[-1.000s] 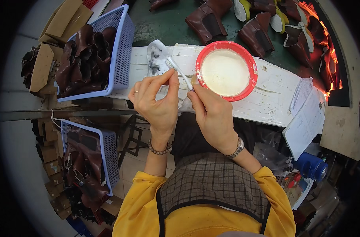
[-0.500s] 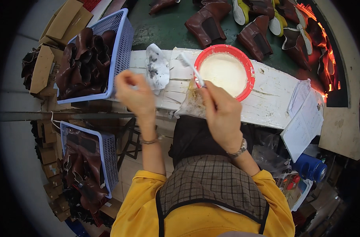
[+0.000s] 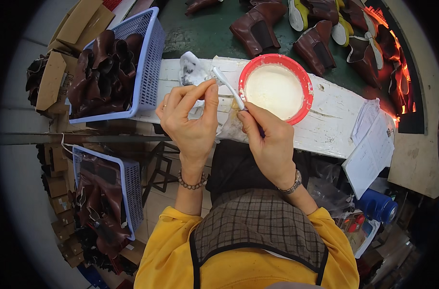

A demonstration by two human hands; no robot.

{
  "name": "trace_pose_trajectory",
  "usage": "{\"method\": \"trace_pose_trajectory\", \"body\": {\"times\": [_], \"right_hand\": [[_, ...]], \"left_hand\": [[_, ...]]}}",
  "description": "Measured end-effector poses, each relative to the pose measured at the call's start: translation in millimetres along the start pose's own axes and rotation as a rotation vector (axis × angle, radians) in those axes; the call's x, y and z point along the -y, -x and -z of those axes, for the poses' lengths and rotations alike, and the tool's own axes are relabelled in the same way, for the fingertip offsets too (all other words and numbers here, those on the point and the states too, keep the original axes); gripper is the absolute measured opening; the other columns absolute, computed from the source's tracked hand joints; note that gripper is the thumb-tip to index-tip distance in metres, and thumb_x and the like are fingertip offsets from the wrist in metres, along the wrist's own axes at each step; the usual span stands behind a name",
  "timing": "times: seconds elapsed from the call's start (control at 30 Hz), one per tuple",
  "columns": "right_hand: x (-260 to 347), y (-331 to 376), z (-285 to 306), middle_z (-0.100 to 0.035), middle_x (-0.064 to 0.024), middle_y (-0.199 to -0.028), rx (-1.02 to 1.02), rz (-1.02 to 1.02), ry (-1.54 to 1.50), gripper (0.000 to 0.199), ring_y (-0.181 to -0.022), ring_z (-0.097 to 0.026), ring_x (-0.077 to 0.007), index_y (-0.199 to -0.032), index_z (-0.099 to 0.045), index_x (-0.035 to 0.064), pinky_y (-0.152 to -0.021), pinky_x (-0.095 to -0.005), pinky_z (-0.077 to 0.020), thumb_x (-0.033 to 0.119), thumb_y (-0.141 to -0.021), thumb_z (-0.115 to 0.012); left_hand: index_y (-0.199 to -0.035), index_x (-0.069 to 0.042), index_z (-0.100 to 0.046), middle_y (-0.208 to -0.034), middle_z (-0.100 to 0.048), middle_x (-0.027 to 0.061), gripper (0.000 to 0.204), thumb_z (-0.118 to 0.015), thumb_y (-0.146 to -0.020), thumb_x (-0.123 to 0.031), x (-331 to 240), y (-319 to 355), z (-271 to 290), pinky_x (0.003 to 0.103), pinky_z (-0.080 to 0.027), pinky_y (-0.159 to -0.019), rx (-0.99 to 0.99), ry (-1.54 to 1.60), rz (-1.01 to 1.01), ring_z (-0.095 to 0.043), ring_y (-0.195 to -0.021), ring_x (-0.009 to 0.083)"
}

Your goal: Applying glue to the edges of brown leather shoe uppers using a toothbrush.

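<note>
A white toothbrush (image 3: 228,86) slants up and leftward out of my right hand (image 3: 273,139), whose thumb and fingers are closed around its handle. Close to the brush head is my left hand (image 3: 193,118), its thumb and index fingertip pressed together in a pinch. Whatever lies between those fingertips, if anything, is too small to make out. Just beyond my right hand, a red bowl (image 3: 310,91) of thick cream-coloured liquid rests on the worn white board (image 3: 325,130). Behind my left hand lies a crumpled, dark-smudged white sheet (image 3: 193,67).
Brown ankle boots (image 3: 258,29) stand and lie across the green surface (image 3: 181,36), toward an orange glow at right. Blue baskets of brown boot uppers flank me: one upper basket (image 3: 152,58), one lower basket (image 3: 132,188). Papers (image 3: 371,144) hang over the board's right end.
My left hand has swung right, away from the upper basket, and now pinches beside the brush head. The right hand stays nearly in place, still holding the toothbrush.
</note>
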State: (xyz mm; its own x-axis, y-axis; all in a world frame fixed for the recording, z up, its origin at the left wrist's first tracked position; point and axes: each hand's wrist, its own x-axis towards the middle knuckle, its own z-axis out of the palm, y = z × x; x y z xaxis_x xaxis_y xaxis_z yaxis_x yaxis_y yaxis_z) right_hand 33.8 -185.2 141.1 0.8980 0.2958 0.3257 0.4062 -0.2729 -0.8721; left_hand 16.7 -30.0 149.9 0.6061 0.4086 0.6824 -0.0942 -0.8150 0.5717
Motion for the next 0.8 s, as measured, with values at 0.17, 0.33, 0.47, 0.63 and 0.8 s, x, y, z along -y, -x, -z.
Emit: {"method": "trace_pose_trajectory", "body": {"times": [0.17, 0.33, 0.47, 0.63, 0.8], "right_hand": [[2.4, 3.6, -7.8, -0.065, -0.0121, -0.075, -0.059, 0.137, 0.231, 0.027, -0.059, -0.062, -0.0251, -0.118, -0.071, -0.0009, -0.054, -0.0343, -0.0465, 0.006, -0.093, -0.073], [6.2, 6.8, -10.5, -0.061, -0.0109, -0.073, -0.049, 0.156, 0.412, 0.032, -0.058, -0.060, -0.0261, -0.123, -0.070, 0.0017, -0.054, -0.0379, -0.0460, 0.008, -0.092, -0.074], [-3.0, 4.2, -6.9, -0.062, -0.0103, -0.075, 0.005, 0.127, 0.422, 0.027, -0.063, -0.064, -0.0271, -0.118, -0.067, 0.0010, -0.055, -0.0386, -0.0488, 0.015, -0.095, -0.070], [-11.0, -2.4, 2.1, -0.067, -0.0120, -0.076, 0.003, 0.073, 0.175, 0.021, -0.064, -0.066, -0.0260, -0.113, -0.071, 0.0009, -0.055, -0.0375, -0.0495, 0.013, -0.095, -0.070], [-20.8, -4.2, 19.2, -0.069, -0.0096, -0.069, 0.089, -0.248, -0.190, 0.020, -0.059, -0.065, -0.0132, -0.112, -0.075, -0.0012, -0.055, -0.0285, -0.0483, 0.010, -0.097, -0.069]], "left_hand": [[-0.094, -0.009, -0.082, -0.076, -0.067, -0.0024, 0.013, -0.084, -0.081, -0.009, 1.0, -2.6, 0.5, 0.029, -0.042, -0.074, -0.014, -0.120, -0.078, -0.059, -0.071, 0.0107], [-0.080, -0.014, -0.077, -0.076, -0.061, -0.0047, 0.011, -0.084, -0.072, -0.013, 5.4, -9.5, -2.0, 0.037, -0.035, -0.086, 0.060, -0.224, -0.168, -0.058, -0.075, 0.0162], [-0.076, -0.013, -0.073, -0.075, -0.059, -0.0036, 0.010, -0.081, -0.070, -0.010, 21.0, -7.9, -13.6, 0.037, -0.035, -0.086, 0.076, -0.130, -0.186, -0.058, -0.075, 0.0166], [-0.080, -0.005, -0.073, -0.077, -0.065, 0.0004, 0.011, -0.077, -0.071, -0.002, 25.6, -7.9, -10.2, 0.028, -0.042, -0.069, -0.017, -0.091, -0.134, -0.058, -0.069, 0.0119], [-0.075, 0.000, -0.066, -0.076, -0.062, 0.0042, 0.004, -0.063, -0.077, 0.003, 40.8, -23.0, 11.6, 0.027, -0.040, -0.065, -0.095, 0.176, 0.083, -0.055, -0.069, 0.0129]]}}
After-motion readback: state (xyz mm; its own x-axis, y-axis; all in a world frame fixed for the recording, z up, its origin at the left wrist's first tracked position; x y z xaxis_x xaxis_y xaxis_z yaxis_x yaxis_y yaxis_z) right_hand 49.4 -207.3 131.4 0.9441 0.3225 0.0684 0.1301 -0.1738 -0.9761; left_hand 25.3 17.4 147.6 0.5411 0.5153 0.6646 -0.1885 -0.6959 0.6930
